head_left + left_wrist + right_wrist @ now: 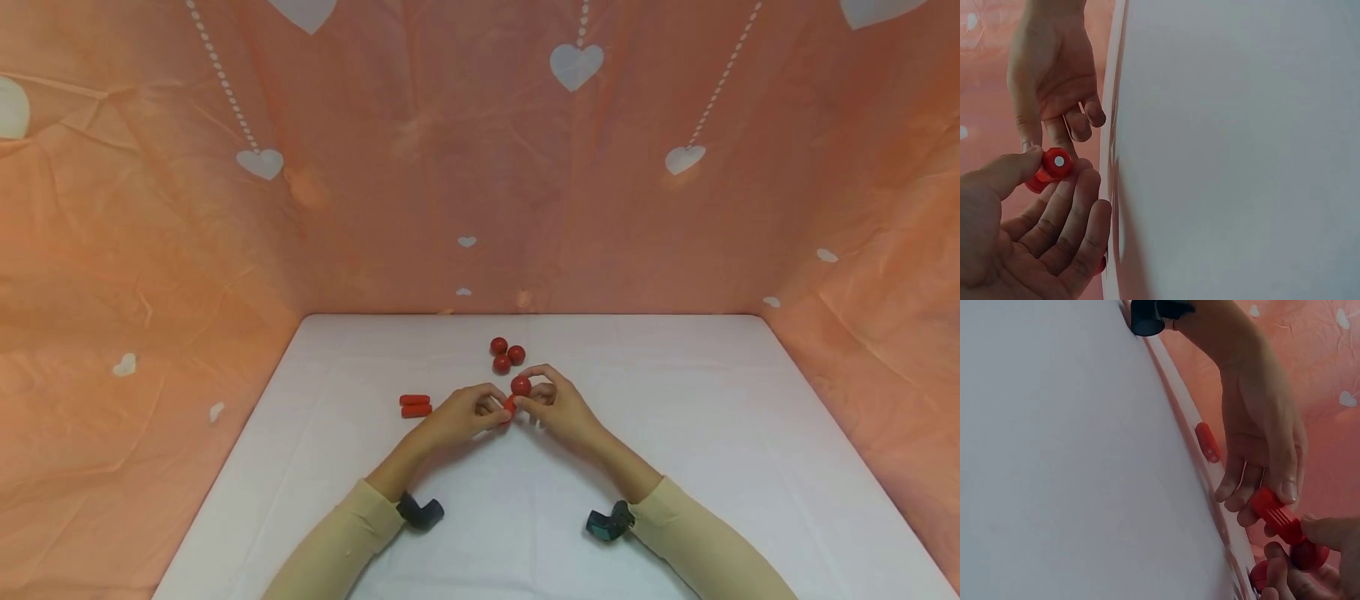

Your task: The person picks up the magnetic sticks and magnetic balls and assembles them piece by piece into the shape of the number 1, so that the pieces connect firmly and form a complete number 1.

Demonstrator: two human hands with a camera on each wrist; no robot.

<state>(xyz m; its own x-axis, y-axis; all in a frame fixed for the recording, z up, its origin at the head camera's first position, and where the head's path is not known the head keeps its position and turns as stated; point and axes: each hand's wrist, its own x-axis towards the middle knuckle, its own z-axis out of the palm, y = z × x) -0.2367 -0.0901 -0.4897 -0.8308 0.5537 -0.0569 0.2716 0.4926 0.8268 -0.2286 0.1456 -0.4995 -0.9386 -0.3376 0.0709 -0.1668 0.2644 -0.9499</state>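
Over the middle of the table, my left hand [468,412] pinches a short red rod [1277,515] between thumb and fingers. The rod has ribbed sides, and a pale round disc shows on its near end in the left wrist view. My right hand [564,412] holds a red ball [521,385] between thumb and fingers. Ball and rod meet end to end between the two hands; whether they are joined cannot be told. Fingers partly cover both pieces.
Beyond the hands, three red balls [502,364] sit close together on the white table [675,400]. Two more red rods [416,411] lie side by side left of my left hand. An orange cloth [420,208] with pale hearts encloses the back and sides.
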